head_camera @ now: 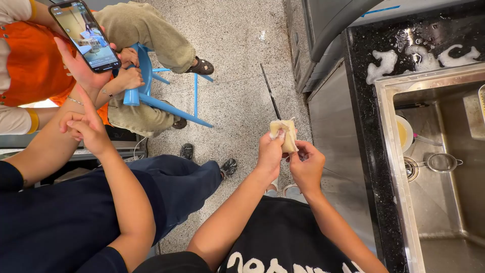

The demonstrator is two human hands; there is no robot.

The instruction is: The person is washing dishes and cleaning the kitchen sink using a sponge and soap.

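Observation:
My left hand (269, 151) and my right hand (306, 163) are raised together in front of my black shirt, above the speckled floor. Both grip a small pale, wrinkled packet (284, 132) that looks like dough or a wrapped lump. The left fingers pinch its left side near the top. My right hand's fingertips touch its lower edge. A thin dark stick or knife (269, 92) lies on the floor just beyond the packet.
A steel sink (399, 167) set in a wet black counter (371, 45) is at right, holding a bowl (403, 132) and a strainer (441, 162). At left, a person in dark blue (76, 212) holds a phone (86, 35); another in orange (30, 65) sits on a blue stool (146, 76).

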